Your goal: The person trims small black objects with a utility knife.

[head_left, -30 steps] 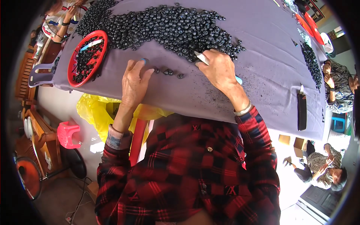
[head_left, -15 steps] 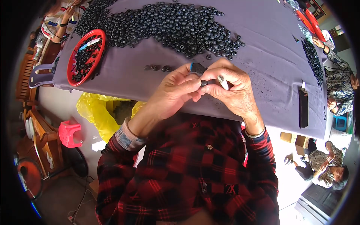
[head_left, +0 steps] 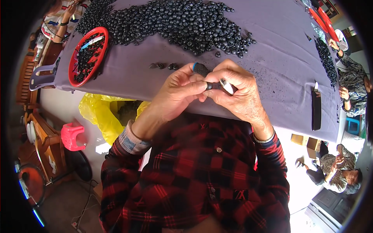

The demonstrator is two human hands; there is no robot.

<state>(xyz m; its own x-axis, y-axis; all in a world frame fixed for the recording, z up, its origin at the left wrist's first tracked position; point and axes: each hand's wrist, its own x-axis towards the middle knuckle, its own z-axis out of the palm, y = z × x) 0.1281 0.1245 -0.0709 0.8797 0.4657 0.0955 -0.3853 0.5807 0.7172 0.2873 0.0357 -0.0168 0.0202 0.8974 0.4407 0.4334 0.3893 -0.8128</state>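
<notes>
Beads, or something bead-like, black and heaped on the far side of the purplish cloth. Left hand is pinching one small dark piece above the near edge. Right hand is wrapped round a pale tool, can't tell from here if it's touching the piece. Few strays nearby, red basin off left.

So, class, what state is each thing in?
Left hand: closed, pinching the dark piece
Right hand: closed around the pale tool
Dark piece: held between both hands
Pale tool: gripped, partly hidden
Fingertip cover: worn
Black pieces: heaped loosely
Red basin: partly filled
Yellow bag: open
Tablecloth: creased
Long black object: lying flat
</notes>
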